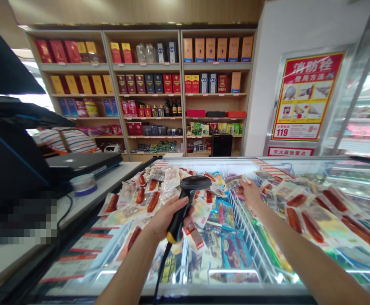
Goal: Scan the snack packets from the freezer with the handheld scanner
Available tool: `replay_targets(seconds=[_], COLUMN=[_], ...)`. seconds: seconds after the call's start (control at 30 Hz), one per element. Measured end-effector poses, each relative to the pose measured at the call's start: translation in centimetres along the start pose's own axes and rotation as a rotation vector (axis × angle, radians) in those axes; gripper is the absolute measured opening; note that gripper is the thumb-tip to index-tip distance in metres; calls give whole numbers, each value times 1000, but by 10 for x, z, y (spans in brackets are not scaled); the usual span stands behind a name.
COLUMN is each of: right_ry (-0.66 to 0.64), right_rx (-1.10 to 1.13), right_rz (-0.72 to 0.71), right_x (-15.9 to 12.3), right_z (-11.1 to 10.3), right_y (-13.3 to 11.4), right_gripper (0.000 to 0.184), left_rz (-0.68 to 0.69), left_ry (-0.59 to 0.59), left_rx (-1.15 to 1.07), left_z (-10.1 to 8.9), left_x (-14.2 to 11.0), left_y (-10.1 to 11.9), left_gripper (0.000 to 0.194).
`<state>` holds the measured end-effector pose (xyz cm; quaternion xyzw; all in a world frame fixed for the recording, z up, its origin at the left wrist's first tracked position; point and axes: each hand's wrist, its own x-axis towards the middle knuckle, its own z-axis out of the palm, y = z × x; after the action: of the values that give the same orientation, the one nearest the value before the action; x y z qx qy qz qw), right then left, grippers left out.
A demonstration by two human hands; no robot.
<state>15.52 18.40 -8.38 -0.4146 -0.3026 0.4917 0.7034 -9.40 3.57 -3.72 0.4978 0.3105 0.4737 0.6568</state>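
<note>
My left hand (165, 217) is wrapped round the handle of a black barcode scanner (196, 182) with a yellow butt, its cable running down toward me. A small red and white packet (193, 232) hangs just below that hand; whether my fingers touch it I cannot tell. Farther off to the right, my right hand (248, 193) pinches a clear food packet (233, 182) with greyish contents. On the freezer's glass top, sausage packets (153, 201) lie heaped at the left, around the scanner. More sausage packets (313, 227) are spread at the right, beside my right forearm.
Under the glass, a white wire divider (240, 220) separates bags of frozen goods. A counter (16, 262) at the left holds a dark screen, a black device (83, 163) and a tape roll (83, 185). Behind stand shelves (143, 67) of boxes. Someone in a striped top (81, 140) is partly visible.
</note>
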Motion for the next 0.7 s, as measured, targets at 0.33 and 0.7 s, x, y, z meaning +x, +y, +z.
replay_targets(seconds=[0.33, 0.7], right_ry=[-29, -58], right_rx=[207, 183], right_rz=[-124, -126], right_x=[4, 3], right_z=[-7, -5], right_y=[-2, 5], right_gripper=[29, 28], left_rz=[2, 5], left_ry=[-38, -72], left_rx=[12, 65], left_z=[12, 15], left_x=[-2, -3], left_y=[1, 3], left_gripper=[17, 21])
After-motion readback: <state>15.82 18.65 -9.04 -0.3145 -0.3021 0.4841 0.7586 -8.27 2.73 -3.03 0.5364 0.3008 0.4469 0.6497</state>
